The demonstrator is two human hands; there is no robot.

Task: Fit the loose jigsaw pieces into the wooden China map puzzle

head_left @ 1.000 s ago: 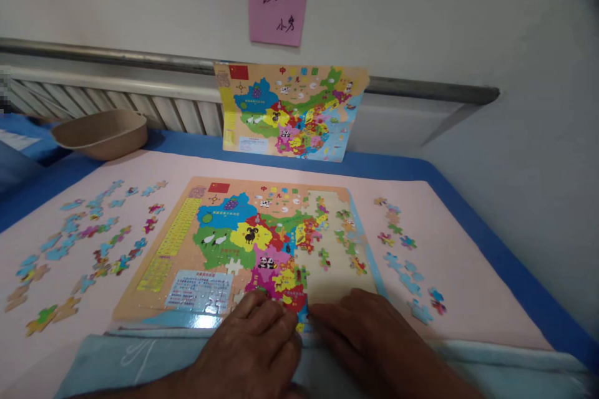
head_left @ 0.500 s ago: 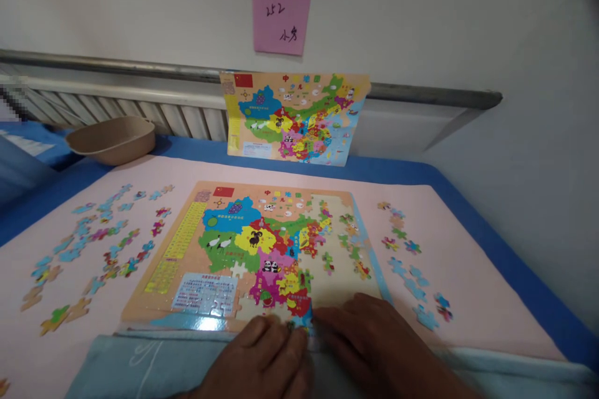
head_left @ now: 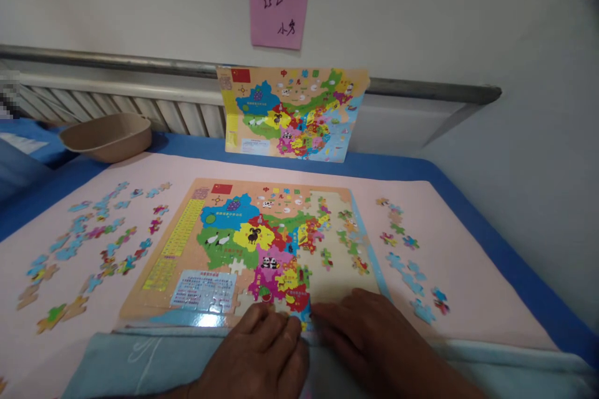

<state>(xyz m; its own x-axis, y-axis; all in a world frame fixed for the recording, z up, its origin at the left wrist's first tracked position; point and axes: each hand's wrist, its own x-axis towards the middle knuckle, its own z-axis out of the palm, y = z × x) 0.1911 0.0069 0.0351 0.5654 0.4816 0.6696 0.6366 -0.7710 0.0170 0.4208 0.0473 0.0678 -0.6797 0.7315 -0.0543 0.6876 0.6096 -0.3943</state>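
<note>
The left hand and right hand curl at the near edge of the puzzle, any pinch hidden; thin pieces should feel light, stiff, best gripped by opposite rims.

Both bare hands lie low and near the middle of the view, backs upward, a narrow gap between them. The left hand is bent at the knuckles, its fingers curling forward and inward, close together; its fingertips are tucked out of sight (so whether they pinch is impossible to say). The left forearm enters low from the left, mostly cut off. The right hand slants inward toward the left one, fingers close together and gently bent. The right forearm runs back to the lower right.
</note>
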